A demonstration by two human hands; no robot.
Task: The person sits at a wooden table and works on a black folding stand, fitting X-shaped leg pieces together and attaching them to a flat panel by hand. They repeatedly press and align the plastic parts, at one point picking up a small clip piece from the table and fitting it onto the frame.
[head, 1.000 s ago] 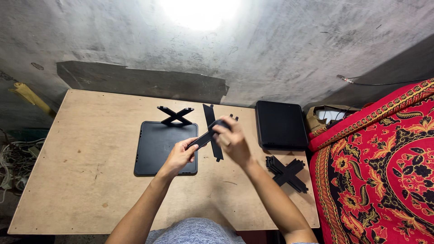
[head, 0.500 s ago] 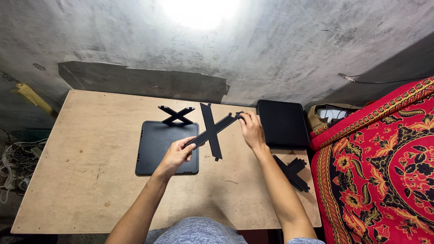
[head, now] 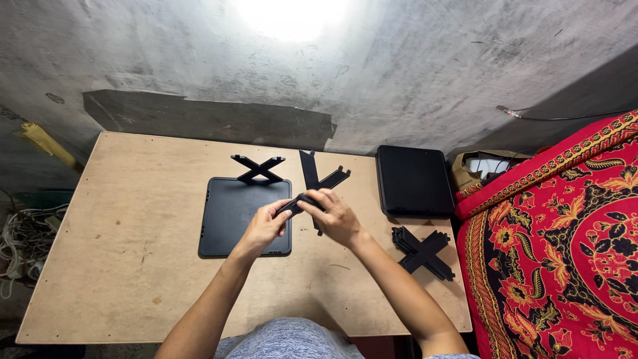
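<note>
Two long black plastic strips [head: 318,181] are crossed in an X shape above the middle of the wooden table [head: 119,219]. My left hand [head: 264,227] pinches the lower left end of one strip. My right hand [head: 335,216] grips the crossed strips near their centre. Under my left hand lies a flat black rectangular panel [head: 232,216]. A finished black X-shaped cross piece [head: 257,168] stands just beyond that panel.
A stack of black panels [head: 413,179] lies at the back right of the table. Several black cross pieces [head: 423,252] are piled near the right edge. A red patterned cloth [head: 565,252] covers the right side. Cables [head: 20,239] lie on the floor at left.
My right hand has slid down from the far end of the strip toward the crossing point, close to my left hand. The crossed strips stay in the same place.
</note>
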